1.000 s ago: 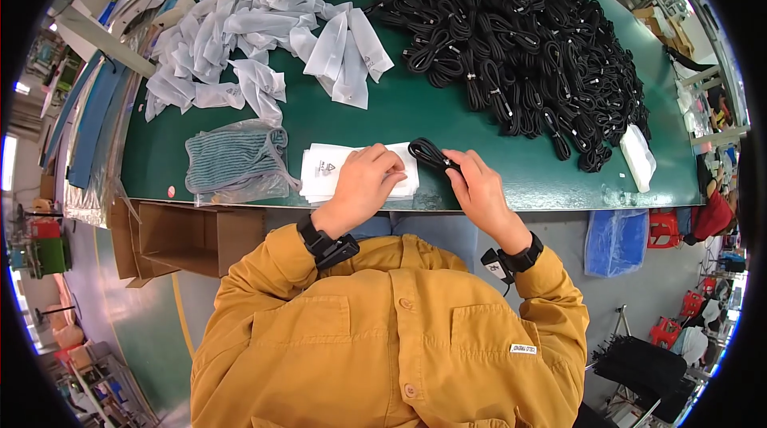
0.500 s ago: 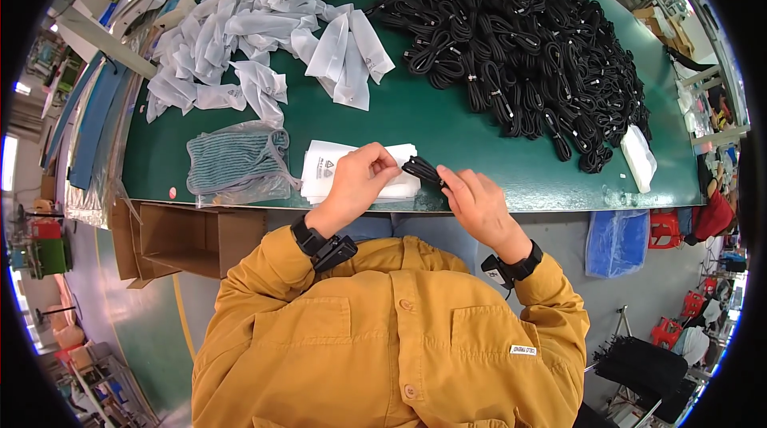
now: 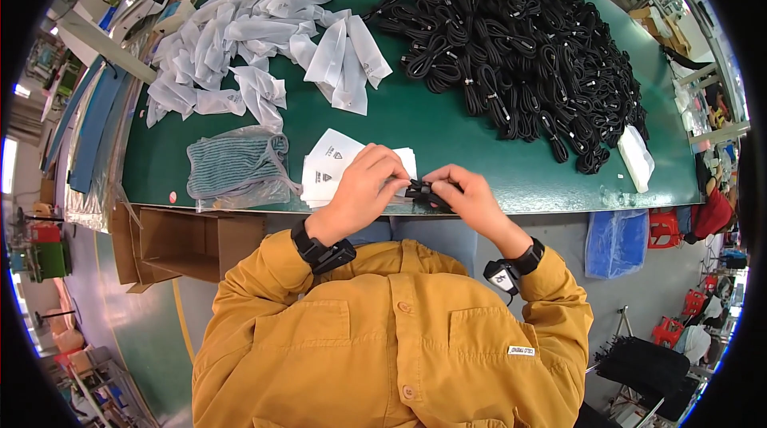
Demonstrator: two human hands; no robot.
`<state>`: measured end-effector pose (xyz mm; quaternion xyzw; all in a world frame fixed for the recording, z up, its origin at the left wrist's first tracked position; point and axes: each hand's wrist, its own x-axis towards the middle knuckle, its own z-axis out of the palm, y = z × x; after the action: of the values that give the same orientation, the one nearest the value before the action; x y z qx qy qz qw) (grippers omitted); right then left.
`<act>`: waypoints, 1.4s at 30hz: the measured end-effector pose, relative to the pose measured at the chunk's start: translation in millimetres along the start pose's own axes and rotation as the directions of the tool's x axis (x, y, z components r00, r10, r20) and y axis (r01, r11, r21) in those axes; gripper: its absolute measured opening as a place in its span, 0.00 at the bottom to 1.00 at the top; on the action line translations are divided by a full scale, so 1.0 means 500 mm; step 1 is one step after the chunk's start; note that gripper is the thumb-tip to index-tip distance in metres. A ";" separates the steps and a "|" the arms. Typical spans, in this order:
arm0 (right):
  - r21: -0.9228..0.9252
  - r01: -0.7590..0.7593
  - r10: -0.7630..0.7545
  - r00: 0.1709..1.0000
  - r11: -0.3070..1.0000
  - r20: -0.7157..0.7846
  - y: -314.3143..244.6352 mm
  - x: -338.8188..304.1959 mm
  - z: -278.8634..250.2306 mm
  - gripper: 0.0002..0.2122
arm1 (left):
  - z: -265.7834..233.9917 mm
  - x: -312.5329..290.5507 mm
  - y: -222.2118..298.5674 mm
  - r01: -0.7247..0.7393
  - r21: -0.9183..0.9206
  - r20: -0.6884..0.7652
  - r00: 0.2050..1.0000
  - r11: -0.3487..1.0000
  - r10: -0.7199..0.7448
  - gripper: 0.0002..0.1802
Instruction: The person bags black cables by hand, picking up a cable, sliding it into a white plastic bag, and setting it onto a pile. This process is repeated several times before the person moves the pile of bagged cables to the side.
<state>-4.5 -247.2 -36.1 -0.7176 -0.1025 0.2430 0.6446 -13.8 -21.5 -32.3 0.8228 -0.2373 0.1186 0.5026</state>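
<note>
A coiled black cable (image 3: 429, 196) is gripped in the closed fingers of my right hand (image 3: 473, 203), just above the table's front edge. My left hand (image 3: 363, 192) is closed in a pinch, and its fingertips meet the left end of the coil. Whether they grip the cable or a bag there is hidden. Beneath and behind my left hand lies a fanned stack of flat white printed bags (image 3: 330, 158).
Frosted bags (image 3: 232, 37) lie heaped at the far left of the green table (image 3: 351, 126). A large pile of coiled black cables (image 3: 511, 45) covers the far right. A plastic-wrapped striped teal cloth (image 3: 236, 163) lies left of the stack. Below stands an open cardboard box (image 3: 180, 240).
My hands have come closer together, and the cable has moved down to my left fingertips. The top of the white bag stack has shifted and fanned out to the left.
</note>
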 end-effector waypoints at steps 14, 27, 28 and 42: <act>-0.530 0.647 -0.722 0.686 0.549 0.088 -0.059 0.035 0.026 0.12 | -0.039 0.057 0.021 0.133 -0.214 -0.040 0.989 0.968 -0.145 0.06; -0.969 -0.048 -0.735 0.643 0.244 -0.217 -0.019 0.135 -0.154 0.17 | -0.179 0.174 -0.004 0.143 -0.140 -0.490 0.850 0.980 -0.194 0.10; -0.966 -0.153 -0.635 0.730 0.209 -0.253 -0.001 0.137 -0.171 0.18 | -0.162 0.154 0.007 0.118 -0.018 -0.483 0.868 0.993 -0.111 0.11; -0.623 0.289 -0.526 0.817 0.727 -0.236 -0.025 0.038 -0.052 0.24 | 0.028 -0.024 -0.054 0.028 0.227 0.063 0.997 0.974 -0.044 0.07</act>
<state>26.1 -259.3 -26.5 -0.8659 -0.1949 -0.0997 0.4497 -11.1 -20.2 -64.8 0.8822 -0.2241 0.1079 0.3998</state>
